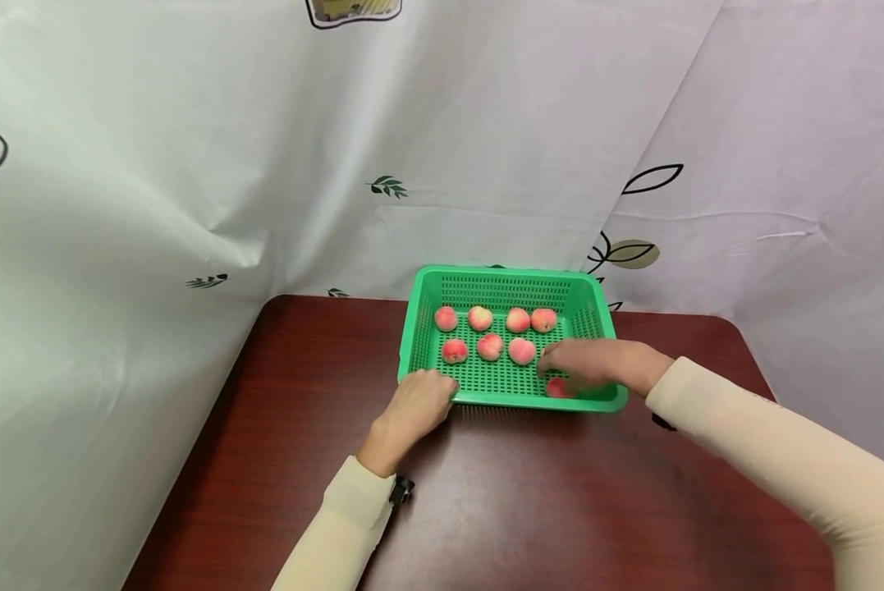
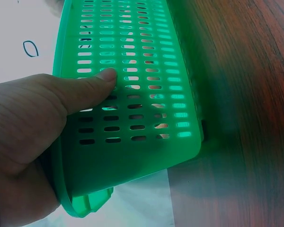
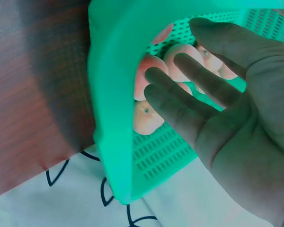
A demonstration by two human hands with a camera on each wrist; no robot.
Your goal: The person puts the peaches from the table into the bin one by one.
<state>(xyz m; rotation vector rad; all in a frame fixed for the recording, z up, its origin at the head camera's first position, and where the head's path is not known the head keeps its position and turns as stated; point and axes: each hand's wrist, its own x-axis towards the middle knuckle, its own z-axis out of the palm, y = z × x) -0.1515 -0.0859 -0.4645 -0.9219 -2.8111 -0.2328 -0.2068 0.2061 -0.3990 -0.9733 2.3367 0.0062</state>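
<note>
A green slotted basket [image 1: 508, 272] stands on the far middle of a dark wooden table [image 1: 560, 492]. Several pink peaches [image 1: 489, 346] lie inside it in two rows. My left hand [image 1: 430, 394] grips the basket's near left corner, with the thumb [image 2: 92, 85] pressed on the outer wall [image 2: 142, 142]. My right hand [image 1: 567, 365] reaches into the near right part of the basket, fingers straight and palm empty [image 3: 217, 104]. It hovers just over one peach [image 1: 557, 387] near the front wall. More peaches [image 3: 146, 118] show past the fingers, beside the basket rim [image 3: 113, 94].
A white cloth backdrop [image 1: 190, 164] with leaf prints hangs close behind and on both sides of the table. The table's near half [image 1: 530, 525] is bare wood between my two cream sleeves.
</note>
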